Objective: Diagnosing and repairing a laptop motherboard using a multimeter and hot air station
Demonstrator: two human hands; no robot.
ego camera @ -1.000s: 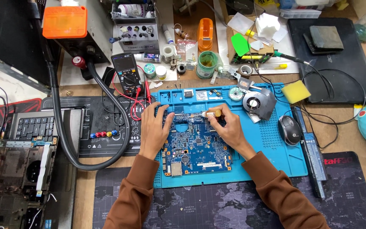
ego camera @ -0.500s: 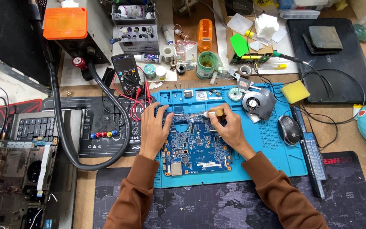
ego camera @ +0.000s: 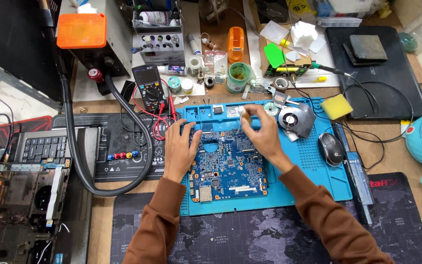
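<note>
A blue laptop circuit board (ego camera: 228, 168) lies on a blue work mat (ego camera: 313, 166). My left hand (ego camera: 180, 149) rests flat on the board's left edge, fingers spread. My right hand (ego camera: 262, 132) hovers over the board's upper right part and pinches a small brush-like tool with a pale tip (ego camera: 241, 112), held upright near the mat's far edge. Both arms wear brown sleeves.
A cooling fan (ego camera: 294, 119), a yellow sponge (ego camera: 336, 106) and a mouse (ego camera: 332, 148) lie right of the board. A multimeter (ego camera: 150, 89) with red leads and a black hose (ego camera: 81, 161) are on the left. An opened laptop chassis (ego camera: 15, 205) sits far left. Jars and tools crowd the back.
My right hand has lifted the small tool from lying across the board's top edge to a more upright hold. My left hand stays on the board.
</note>
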